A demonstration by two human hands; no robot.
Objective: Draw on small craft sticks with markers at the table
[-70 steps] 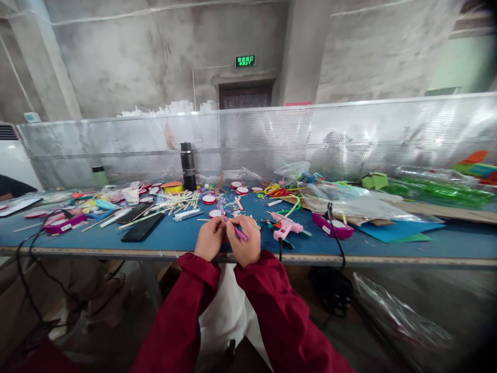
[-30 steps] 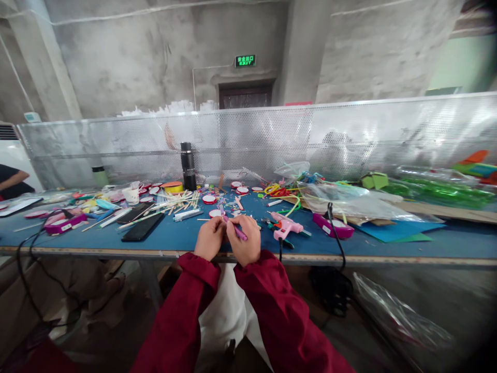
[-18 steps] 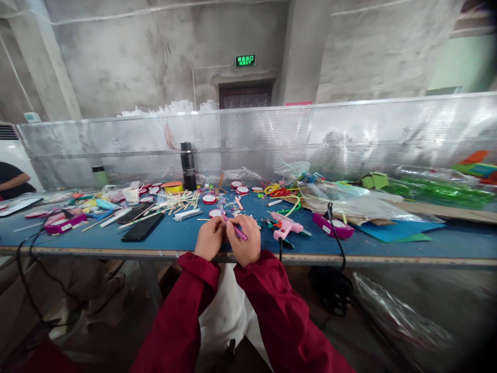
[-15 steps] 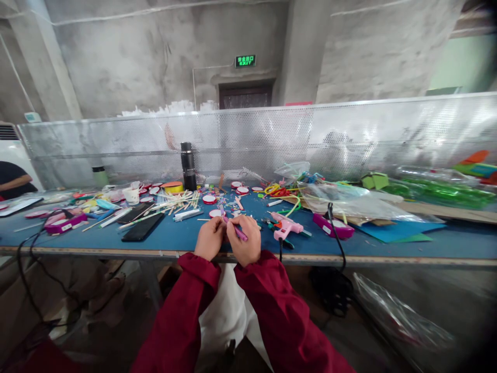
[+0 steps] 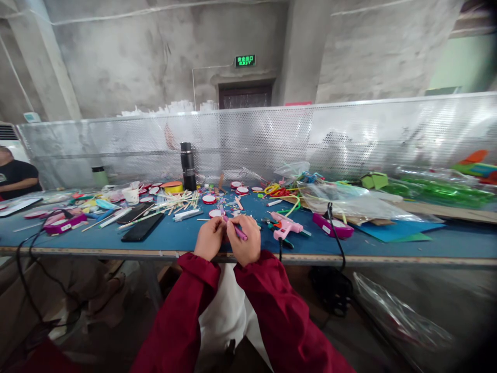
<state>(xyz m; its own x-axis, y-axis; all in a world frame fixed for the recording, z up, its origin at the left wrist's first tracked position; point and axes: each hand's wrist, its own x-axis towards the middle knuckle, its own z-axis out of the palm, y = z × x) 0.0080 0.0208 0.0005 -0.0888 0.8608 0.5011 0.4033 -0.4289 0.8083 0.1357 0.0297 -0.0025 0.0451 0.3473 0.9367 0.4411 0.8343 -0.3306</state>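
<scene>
Both my hands rest together at the near edge of the blue table (image 5: 458, 239). My right hand (image 5: 245, 240) is closed around a thin purple pen-like tool (image 5: 238, 231), whose tip points toward my left hand. My left hand (image 5: 210, 238) is curled shut, pinching something small that its fingers hide. Dark red sleeves cover both forearms. A pink glue gun (image 5: 286, 227) lies just right of my right hand.
A black phone (image 5: 142, 227) lies left of my hands, amid wooden sticks, red-and-white round lids and a black flask (image 5: 188, 166). A purple box (image 5: 333, 225) with a black cable and plastic bags lie to the right. A person in black (image 5: 16, 177) sits far left. A perforated metal screen backs the table.
My hands have stayed in place. The person at the far left has leaned further into view.
</scene>
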